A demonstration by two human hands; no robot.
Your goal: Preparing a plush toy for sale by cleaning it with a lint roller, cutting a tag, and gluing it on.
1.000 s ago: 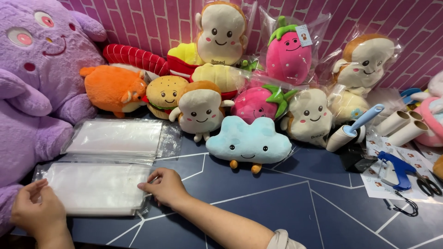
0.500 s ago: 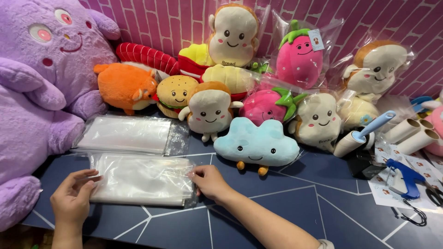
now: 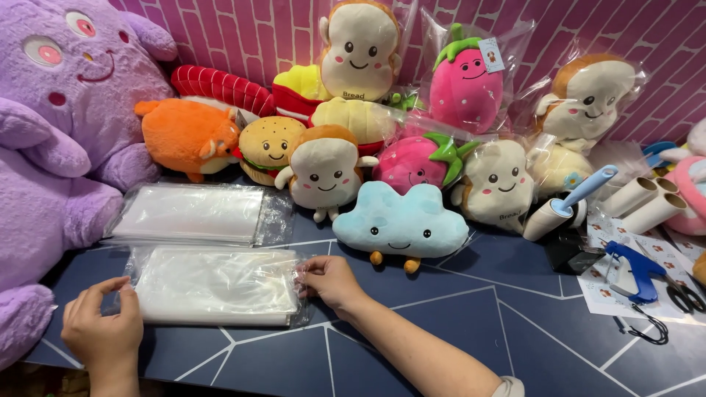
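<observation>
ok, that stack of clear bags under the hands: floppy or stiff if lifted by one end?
Probably floppy: the stack of clear bags is thin, wrinkled film. Likely light for its size. The glossy sheets may slip apart, so the left hand and right hand at both ends look wise.

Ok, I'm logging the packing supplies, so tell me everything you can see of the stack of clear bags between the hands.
The stack of clear bags is a flat, oblong pile of thin, glossy, see-through plastic, looking milky white where the layers overlap. It lies flat on the dark blue table, long side toward the person, just in front of a second similar stack. The right hand pinches its crinkled right edge; the left hand is at its left end, fingers raised at the corner.
</observation>
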